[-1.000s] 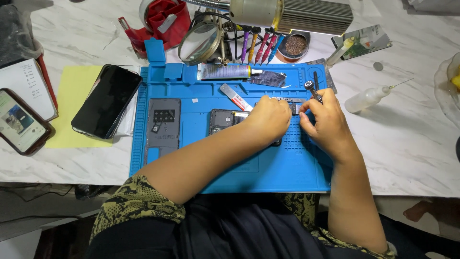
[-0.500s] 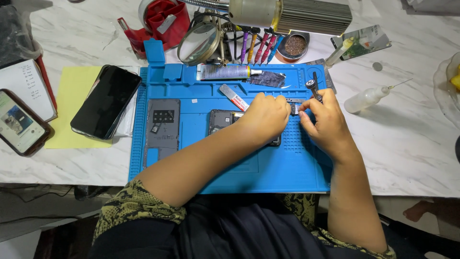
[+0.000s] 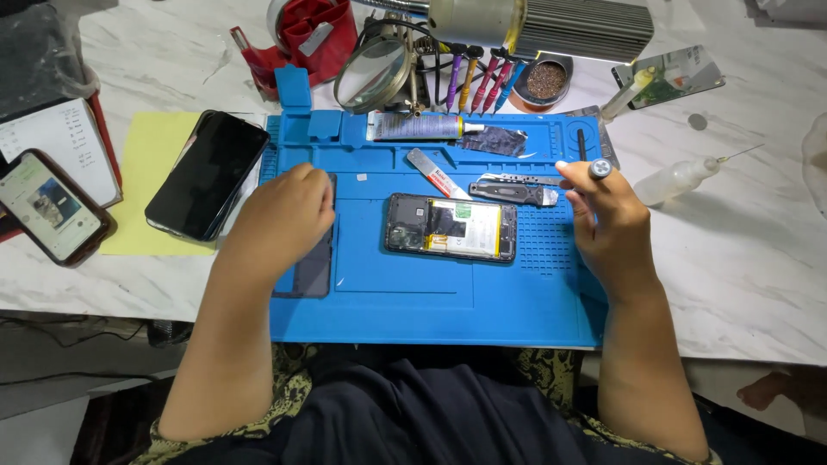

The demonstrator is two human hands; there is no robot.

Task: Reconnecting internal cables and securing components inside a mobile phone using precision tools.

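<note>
An opened phone (image 3: 450,227) with its insides showing lies in the middle of the blue work mat (image 3: 431,293). My right hand (image 3: 607,224) is at the mat's right side, shut on a small screwdriver (image 3: 594,164) held upright, away from the phone. My left hand (image 3: 280,220) rests over a dark back cover (image 3: 314,267) at the mat's left side; whether it grips the cover is hidden. Tweezers (image 3: 517,191), a flat pry tool (image 3: 438,173) and a glue tube (image 3: 422,127) lie on the mat behind the phone.
A black phone (image 3: 207,172) lies on yellow paper left of the mat, and another phone (image 3: 52,205) has its screen lit. Behind the mat are a magnifier (image 3: 372,73), coloured screwdrivers (image 3: 482,77), a red tool holder (image 3: 314,30) and a squeeze bottle (image 3: 676,179).
Both hands have left the opened phone. My left hand moved left onto the back cover, and my right hand drew back to the right with the screwdriver. The phone is now uncovered.
</note>
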